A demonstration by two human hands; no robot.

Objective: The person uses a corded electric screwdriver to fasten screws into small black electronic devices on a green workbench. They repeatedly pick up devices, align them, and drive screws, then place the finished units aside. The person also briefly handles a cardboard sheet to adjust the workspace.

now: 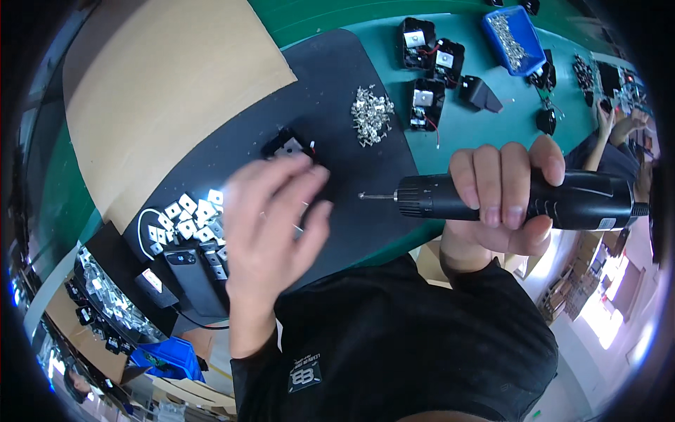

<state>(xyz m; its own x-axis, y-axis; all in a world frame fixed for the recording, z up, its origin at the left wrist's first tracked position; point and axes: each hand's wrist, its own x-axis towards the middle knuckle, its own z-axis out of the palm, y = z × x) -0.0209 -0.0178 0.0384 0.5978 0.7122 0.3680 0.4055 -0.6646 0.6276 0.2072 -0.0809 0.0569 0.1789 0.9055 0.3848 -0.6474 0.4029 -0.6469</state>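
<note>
My right hand is wrapped round a black electric screwdriver, held level with its bit pointing left. A small screw sits at the bit's tip. My left hand, blurred by motion, has its fingers stretched out and the thumb apart. It hovers at the near side of a small black housing with a metal plate in it, on the dark mat. The fingers partly cover this housing; whether they touch it I cannot tell. A pile of silvery screws lies on the mat beyond the screwdriver's tip.
Several square metal plates lie left of my left hand, by a dark phone. Cardboard covers the far left. At the far right are black housings with wires and a blue bin of screws. Another person's arm shows beyond.
</note>
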